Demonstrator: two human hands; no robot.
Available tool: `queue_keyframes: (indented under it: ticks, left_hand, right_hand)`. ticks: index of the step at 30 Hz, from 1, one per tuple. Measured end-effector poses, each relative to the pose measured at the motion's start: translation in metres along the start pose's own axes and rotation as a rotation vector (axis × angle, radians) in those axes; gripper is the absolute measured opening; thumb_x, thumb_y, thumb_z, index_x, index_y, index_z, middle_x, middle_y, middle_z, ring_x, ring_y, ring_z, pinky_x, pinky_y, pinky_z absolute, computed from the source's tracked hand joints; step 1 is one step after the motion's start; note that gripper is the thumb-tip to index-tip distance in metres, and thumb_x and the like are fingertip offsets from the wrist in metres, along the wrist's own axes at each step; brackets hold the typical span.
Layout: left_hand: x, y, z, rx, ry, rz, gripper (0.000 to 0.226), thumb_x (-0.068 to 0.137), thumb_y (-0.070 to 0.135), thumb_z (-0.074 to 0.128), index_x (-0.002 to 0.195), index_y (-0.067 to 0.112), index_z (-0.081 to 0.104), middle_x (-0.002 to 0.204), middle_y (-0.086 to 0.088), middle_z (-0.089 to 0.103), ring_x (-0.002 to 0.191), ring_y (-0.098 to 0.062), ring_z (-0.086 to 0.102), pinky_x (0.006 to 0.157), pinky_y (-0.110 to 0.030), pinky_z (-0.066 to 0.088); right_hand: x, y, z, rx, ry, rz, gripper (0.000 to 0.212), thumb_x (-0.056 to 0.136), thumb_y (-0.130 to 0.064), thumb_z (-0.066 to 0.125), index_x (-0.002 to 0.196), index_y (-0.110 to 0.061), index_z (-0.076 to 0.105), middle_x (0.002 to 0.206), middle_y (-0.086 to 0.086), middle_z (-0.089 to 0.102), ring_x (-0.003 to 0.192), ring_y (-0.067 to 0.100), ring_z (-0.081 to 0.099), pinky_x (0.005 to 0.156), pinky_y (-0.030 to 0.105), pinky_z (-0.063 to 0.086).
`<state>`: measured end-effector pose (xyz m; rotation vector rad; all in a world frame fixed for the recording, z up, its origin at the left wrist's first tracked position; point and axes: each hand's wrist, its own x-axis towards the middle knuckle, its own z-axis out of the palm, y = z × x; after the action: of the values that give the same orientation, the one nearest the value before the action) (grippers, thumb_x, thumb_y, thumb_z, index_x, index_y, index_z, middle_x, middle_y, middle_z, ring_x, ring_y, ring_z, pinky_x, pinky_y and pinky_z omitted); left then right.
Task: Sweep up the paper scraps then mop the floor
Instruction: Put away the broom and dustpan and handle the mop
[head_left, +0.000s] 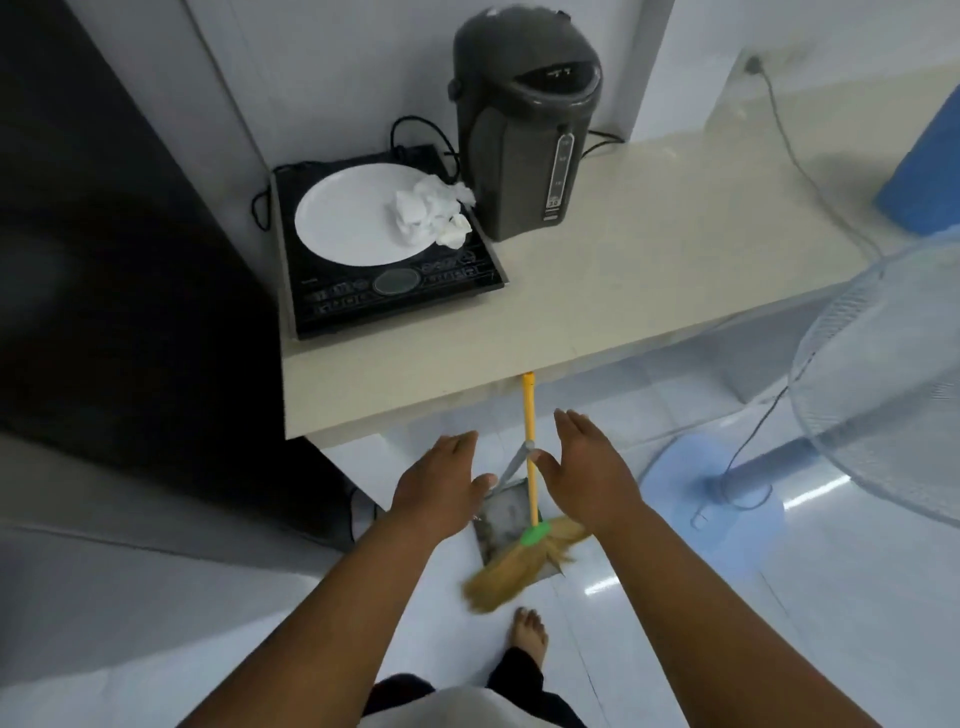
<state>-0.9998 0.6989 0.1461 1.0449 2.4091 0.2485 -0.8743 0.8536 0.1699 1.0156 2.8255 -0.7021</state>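
A broom with a yellow handle (529, 441), green collar and straw bristles (511, 566) leans against the front edge of the beige counter (597, 291). Its bristles lie over a metal dustpan (501, 519) that stands on the white tiled floor. My left hand (441, 483) hovers open to the left of the handle, and my right hand (587, 467) hovers open to its right. Neither hand holds anything. Crumpled white paper scraps (431, 210) lie on a white plate (348, 218) on the counter.
The plate sits on a black induction cooker (384, 296). A dark electric kettle pot (524, 119) stands beside it. A standing fan (883, 374) with a blue base (711, 499) is on the right. My bare foot (530, 634) is below the broom.
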Motion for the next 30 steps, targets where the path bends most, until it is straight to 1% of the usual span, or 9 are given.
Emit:
queue_keyframes:
  ticks: [6,11,14,18,20,23,26,28,30]
  left_hand:
    - [0.041,0.011,0.032,-0.008,-0.085,-0.046,0.063,0.101,0.049,0.042,0.155,0.023,0.022,0.156,-0.002,0.034,0.141,-0.022,0.037,0.104,-0.038,0.043]
    - [0.087,0.005,0.056,-0.037,-0.144,-0.071,0.06,0.1,0.047,0.044,0.153,0.024,0.028,0.149,-0.002,0.045,0.134,-0.024,0.045,0.099,-0.037,0.044]
    - [0.114,0.002,0.075,-0.071,-0.213,-0.085,0.061,0.098,0.047,0.048,0.152,0.024,0.031,0.149,-0.003,0.045,0.135,-0.025,0.045,0.101,-0.038,0.044]
    - [0.146,-0.003,0.099,-0.169,-0.283,-0.075,0.056,0.094,0.044,0.055,0.146,0.028,0.04,0.141,-0.003,0.053,0.129,-0.026,0.052,0.1,-0.04,0.048]
    - [0.158,-0.004,0.112,-0.192,-0.342,-0.035,0.057,0.094,0.043,0.055,0.147,0.03,0.037,0.144,-0.002,0.05,0.13,-0.026,0.051,0.101,-0.042,0.048]
    - [0.17,-0.005,0.129,-0.183,-0.407,0.014,0.057,0.094,0.045,0.054,0.146,0.034,0.033,0.15,-0.001,0.044,0.135,-0.025,0.047,0.105,-0.043,0.046]
    - [0.176,-0.001,0.138,-0.21,-0.371,0.039,0.048,0.091,0.044,0.059,0.134,0.031,0.043,0.137,0.0,0.054,0.123,-0.024,0.055,0.094,-0.037,0.05]
    - [0.182,0.006,0.144,-0.257,-0.312,0.028,0.04,0.089,0.04,0.064,0.123,0.027,0.048,0.116,0.006,0.06,0.107,-0.019,0.062,0.08,-0.03,0.047]
    - [0.188,0.014,0.148,-0.276,-0.278,0.008,0.03,0.09,0.036,0.065,0.115,0.027,0.051,0.102,0.012,0.058,0.09,-0.011,0.058,0.072,-0.027,0.043]
  right_hand:
    - [0.064,0.029,0.015,0.049,-0.134,0.081,0.064,0.098,-0.043,0.05,0.147,-0.006,0.032,0.149,0.012,0.041,0.136,0.027,0.038,0.106,0.037,0.037]
    - [0.112,0.036,0.042,0.094,-0.201,0.174,0.056,0.096,-0.043,0.051,0.138,-0.007,0.044,0.132,0.012,0.057,0.124,0.029,0.049,0.096,0.036,0.043]
    - [0.141,0.035,0.061,0.158,-0.186,0.225,0.052,0.094,-0.042,0.056,0.131,-0.005,0.052,0.125,0.014,0.062,0.119,0.028,0.055,0.093,0.033,0.043]
    - [0.17,0.032,0.087,0.241,-0.129,0.274,0.04,0.091,-0.041,0.06,0.114,-0.008,0.061,0.111,0.011,0.068,0.107,0.028,0.061,0.076,0.021,0.032]
    - [0.176,0.033,0.096,0.261,-0.069,0.269,0.034,0.093,-0.04,0.058,0.104,-0.008,0.062,0.1,0.01,0.07,0.097,0.03,0.064,0.069,0.02,0.03]
    - [0.175,0.037,0.101,0.28,-0.007,0.259,0.032,0.095,-0.038,0.056,0.101,-0.007,0.062,0.092,0.01,0.071,0.089,0.03,0.064,0.066,0.021,0.032]
    - [0.165,0.046,0.099,0.272,0.039,0.245,0.027,0.095,-0.035,0.056,0.096,-0.008,0.058,0.083,0.01,0.069,0.079,0.031,0.063,0.063,0.025,0.031]
    - [0.153,0.054,0.097,0.302,0.058,0.264,0.026,0.095,-0.035,0.056,0.094,-0.009,0.057,0.08,0.008,0.068,0.076,0.029,0.062,0.064,0.028,0.039]
    - [0.139,0.061,0.095,0.337,0.072,0.27,0.025,0.095,-0.035,0.057,0.093,-0.01,0.057,0.08,0.006,0.068,0.076,0.026,0.062,0.068,0.031,0.048]
